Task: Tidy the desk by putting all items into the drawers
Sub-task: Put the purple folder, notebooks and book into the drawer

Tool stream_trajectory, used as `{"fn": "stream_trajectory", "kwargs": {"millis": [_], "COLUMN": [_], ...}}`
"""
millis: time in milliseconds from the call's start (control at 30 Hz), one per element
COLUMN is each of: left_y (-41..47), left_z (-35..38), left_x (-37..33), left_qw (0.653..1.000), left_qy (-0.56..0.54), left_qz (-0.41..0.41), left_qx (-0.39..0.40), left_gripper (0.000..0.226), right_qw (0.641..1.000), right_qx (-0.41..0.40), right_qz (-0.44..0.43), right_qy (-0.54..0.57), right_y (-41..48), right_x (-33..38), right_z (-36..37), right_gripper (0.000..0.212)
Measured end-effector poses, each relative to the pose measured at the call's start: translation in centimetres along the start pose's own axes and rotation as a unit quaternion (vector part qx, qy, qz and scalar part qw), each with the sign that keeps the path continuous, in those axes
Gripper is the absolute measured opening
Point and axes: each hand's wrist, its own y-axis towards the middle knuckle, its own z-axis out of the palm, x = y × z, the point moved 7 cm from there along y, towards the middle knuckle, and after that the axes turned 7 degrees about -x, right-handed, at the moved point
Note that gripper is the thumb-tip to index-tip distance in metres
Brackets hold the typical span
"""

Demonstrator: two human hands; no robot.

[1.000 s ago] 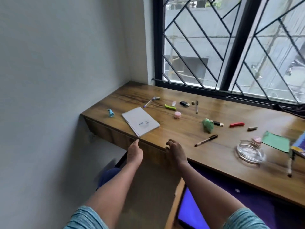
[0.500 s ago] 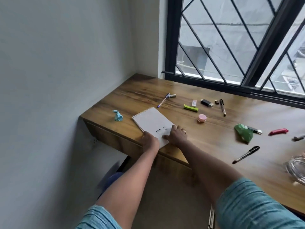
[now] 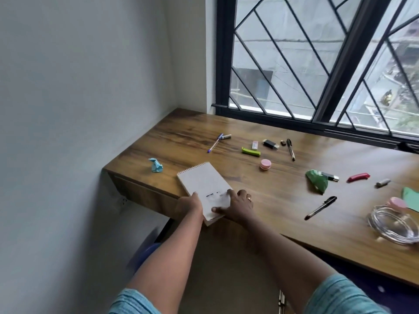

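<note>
While the right hand (image 3: 235, 206) presses spread fingers on its near end, the white spiral notepad (image 3: 205, 181) lies diagonally at the desk (image 3: 278, 200) front edge, binding far-left; the left hand (image 3: 189, 203) touches its side, fingers hidden.

Blurred glass ashtray (image 3: 393, 226), green paper (image 3: 411, 200) cut by right edge, notepad (image 3: 204, 180) print unreadable

Desk (image 3: 272, 189): grained wood, faint sheen. Notepad (image 3: 201, 180): matt white paper, wire-bound. Dish (image 3: 371, 220): clear, glossy glass. Window frame (image 3: 223, 53): black matt metal. Blue scrap (image 3: 156, 165): crumpled paper.
</note>
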Motion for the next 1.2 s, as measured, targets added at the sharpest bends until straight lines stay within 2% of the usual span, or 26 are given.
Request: {"fn": "stream_trajectory", "kwargs": {"millis": [67, 200, 367, 467, 533, 633, 767, 867, 967, 1033, 1100, 1200], "left_y": [-0.1, -0.5, -2.9, -5.1, -7.2, -10.8, -15.0, -18.6, -24.1, -27.4, -30.1, -32.9], "left_z": [-0.5, -1.1, -2.1, -2.0, -1.7, -0.9, 1.3, 3.5, 6.4, 8.3, 10.0, 12.5], "left_x": [0.6, 1.4, 1.1, -0.3, -1.7, -2.6, -0.5, 2.6, 5.6, 7.4, 9.4, 12.6], "left_qw": [0.998, 0.995, 0.996, 0.995, 0.990, 0.977, 0.974, 0.971, 0.953, 0.938, 0.936, 0.947], "left_qy": [-0.045, -0.078, -0.085, -0.098, -0.126, -0.170, -0.185, -0.192, -0.204, -0.235, -0.241, -0.205], "left_qz": [-0.033, -0.063, -0.025, 0.014, 0.059, 0.109, 0.072, 0.013, -0.024, -0.029, -0.021, -0.002], "left_qx": [0.006, 0.023, 0.004, 0.012, 0.034, 0.063, 0.112, 0.144, 0.221, 0.252, 0.254, 0.249], "left_gripper": [0.042, 0.037, 0.035, 0.035, 0.035, 0.037, 0.025, 0.032, 0.021, 0.033, 0.038, 0.033], "right_qw": [0.999, 0.988, 0.975, 0.955, 0.948, 0.950, 0.946, 0.936, 0.906, 0.887, 0.837, 0.726], "right_qx": [0.020, 0.012, -0.106, -0.178, -0.205, -0.246, -0.276, -0.254, -0.222, -0.202, -0.194, -0.177], "right_qz": [-0.032, -0.107, -0.124, -0.190, -0.202, -0.187, -0.144, -0.026, 0.068, 0.109, 0.147, 0.192], "right_qy": [-0.004, -0.111, -0.152, -0.145, -0.135, -0.048, 0.088, 0.241, 0.354, 0.401, 0.490, 0.636], "right_y": [-0.8, -2.5, -4.9, -6.5, -7.7, -9.7, -13.3, -15.7, -18.3, -20.0, -22.1, -26.2], "right_x": [-0.5, -1.2, -0.9, -0.2, -0.2, -1.1, -5.0, -10.0, -15.6, -19.6, -24.0, -29.1], "right_z": [0.5, 1.0, -0.6, -2.6, -4.1, -7.5, -11.9, -13.9, -14.3, -13.8, -13.0, -11.9], "right_gripper": [0.089, 0.080, 0.051, 0.047, 0.039, 0.027, 0.028, 0.026, 0.020, 0.018, 0.015, 0.023]}}
